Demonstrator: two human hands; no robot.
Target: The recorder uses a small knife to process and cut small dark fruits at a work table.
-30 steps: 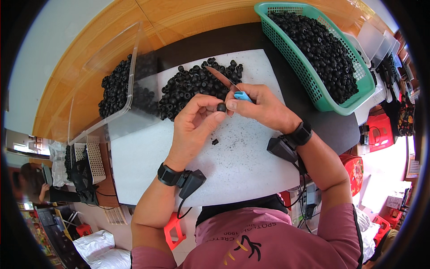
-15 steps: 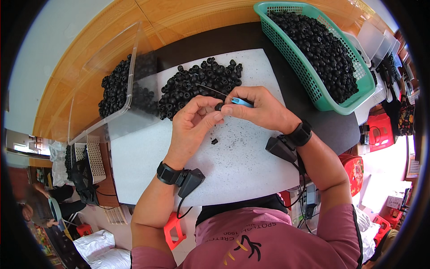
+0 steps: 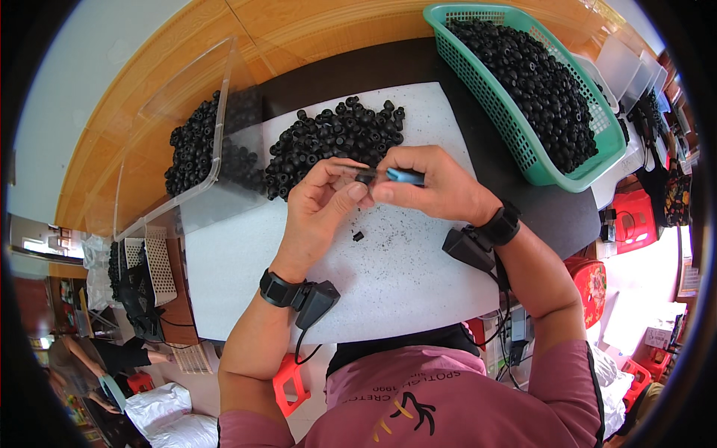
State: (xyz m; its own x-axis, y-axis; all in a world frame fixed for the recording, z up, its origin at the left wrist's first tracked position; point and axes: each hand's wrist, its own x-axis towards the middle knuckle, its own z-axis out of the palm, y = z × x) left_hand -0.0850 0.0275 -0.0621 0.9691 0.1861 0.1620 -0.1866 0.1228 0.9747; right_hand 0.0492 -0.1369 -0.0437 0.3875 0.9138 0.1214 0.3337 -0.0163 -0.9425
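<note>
Blue-handled tool [image 3: 404, 177] has tipped level since earlier. Right hand [image 3: 437, 190] grip closed on it; left hand [image 3: 320, 205] pinches small black rubber part [image 3: 364, 178], rubber-part pile [image 3: 332, 142] at 12 o'clock.

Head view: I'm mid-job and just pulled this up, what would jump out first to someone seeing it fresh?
The two hands meet at centre over the white mat: the left hand pinches a small black part while the right hand brings a blue-handled tool to it. Just beyond lies a loose pile of black parts. More fill the green basket at upper right and the clear bin at upper left.
</note>
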